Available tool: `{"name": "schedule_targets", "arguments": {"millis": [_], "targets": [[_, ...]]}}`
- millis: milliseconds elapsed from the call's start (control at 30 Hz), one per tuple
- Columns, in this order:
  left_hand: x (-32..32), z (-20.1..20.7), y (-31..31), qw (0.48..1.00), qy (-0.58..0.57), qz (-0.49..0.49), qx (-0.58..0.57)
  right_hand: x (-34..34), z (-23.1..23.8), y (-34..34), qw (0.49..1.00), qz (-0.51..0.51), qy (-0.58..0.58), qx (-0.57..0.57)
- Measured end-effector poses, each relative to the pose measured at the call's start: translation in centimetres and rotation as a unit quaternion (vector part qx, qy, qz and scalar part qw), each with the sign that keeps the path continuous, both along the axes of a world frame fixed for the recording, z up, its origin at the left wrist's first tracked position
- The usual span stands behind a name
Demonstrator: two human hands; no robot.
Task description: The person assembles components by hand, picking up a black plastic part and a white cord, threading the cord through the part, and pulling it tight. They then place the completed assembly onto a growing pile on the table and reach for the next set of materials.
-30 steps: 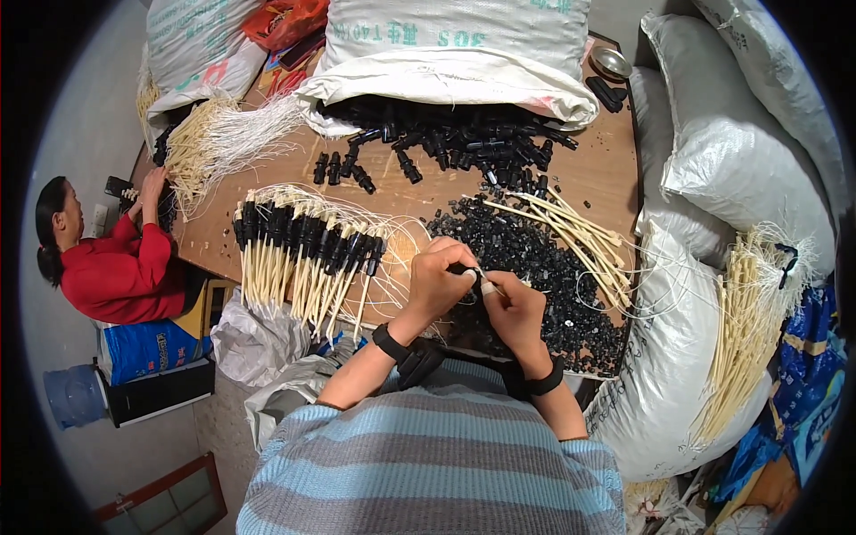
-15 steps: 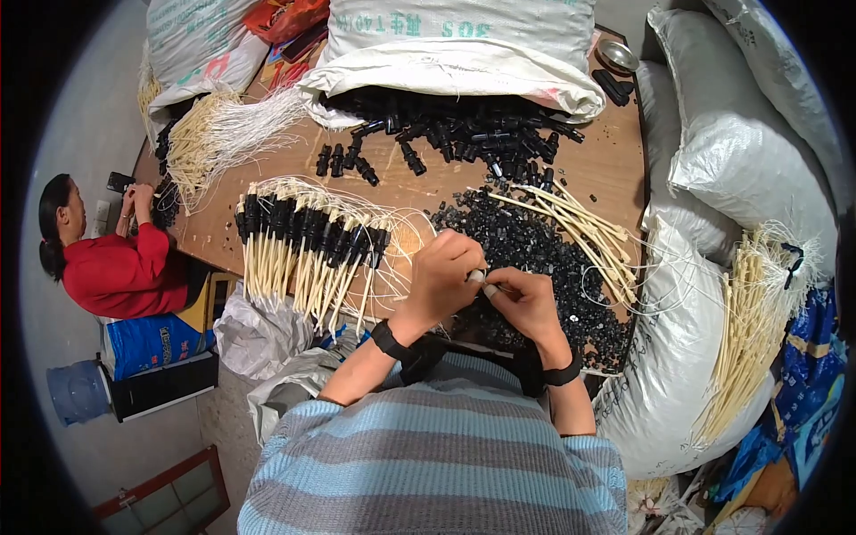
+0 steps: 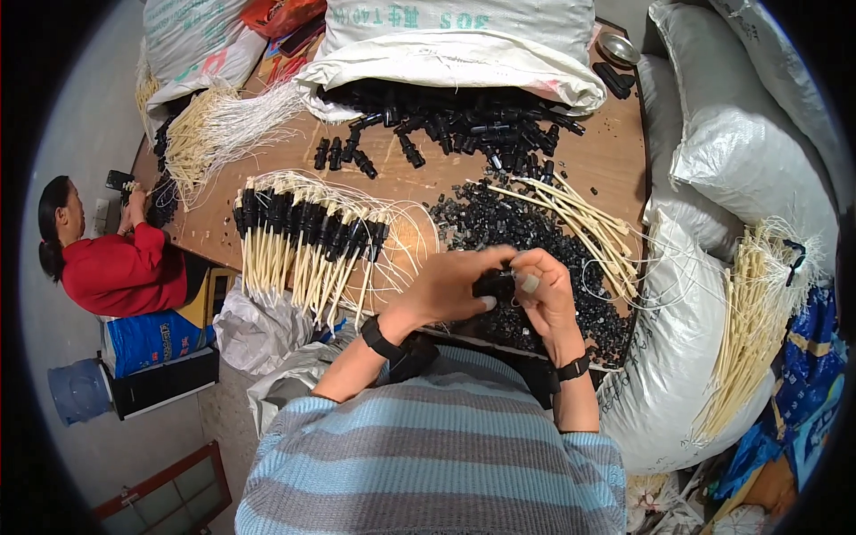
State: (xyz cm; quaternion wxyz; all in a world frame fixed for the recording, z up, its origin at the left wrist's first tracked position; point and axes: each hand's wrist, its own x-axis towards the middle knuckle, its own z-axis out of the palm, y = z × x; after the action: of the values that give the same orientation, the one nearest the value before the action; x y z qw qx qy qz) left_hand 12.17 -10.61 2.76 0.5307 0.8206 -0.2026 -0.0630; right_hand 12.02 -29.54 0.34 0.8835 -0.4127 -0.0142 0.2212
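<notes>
Fingers of the left hand [image 3: 441, 283] curl around a short black part [image 3: 495, 285], clamped on it, with the thumb below and the other fingers above. Right-hand fingers are bent close together at the part's right end; whether the right hand [image 3: 555, 305] grips it, I cannot tell. A pale cover wraps the right thumb. Under and beyond the fingers spreads a heap of small black bits [image 3: 517, 223] on a brown table [image 3: 428, 183]. Left of the fingers lies a row of cream sticks with black sleeves [image 3: 283, 214], trailing white cords. Beyond the fingers to the right, loose cream sticks [image 3: 584, 218] rest at the heap's edge. Well beyond the fingers, black tubes [image 3: 481, 134] spill from an open white sack [image 3: 464, 67]. Far left of the fingers, a person in red [image 3: 116, 272] sits at the table.
</notes>
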Motion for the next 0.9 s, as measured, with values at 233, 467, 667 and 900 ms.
{"name": "schedule_targets", "arguments": {"millis": [233,467,667,900], "targets": [[0.6,-2.4,1.0,0.999,0.003,0.003,0.053,-0.6,0.1,0.3,0.983,-0.065,-0.042,-0.165],[0.8,-2.0,1.0,0.993,0.098,0.021,0.06,-0.4,0.7,0.6,0.743,-0.108,-0.383,-0.539],[1.1,-2.2,0.7,0.982,-0.154,0.107,0.038,-0.6,-0.1,1.1,0.655,-0.137,-0.429,-0.607],[0.6,-2.6,0.1,0.977,-0.184,0.087,0.062,-0.9,-1.0,2.0,0.646,-0.161,-0.421,-0.616]]}}
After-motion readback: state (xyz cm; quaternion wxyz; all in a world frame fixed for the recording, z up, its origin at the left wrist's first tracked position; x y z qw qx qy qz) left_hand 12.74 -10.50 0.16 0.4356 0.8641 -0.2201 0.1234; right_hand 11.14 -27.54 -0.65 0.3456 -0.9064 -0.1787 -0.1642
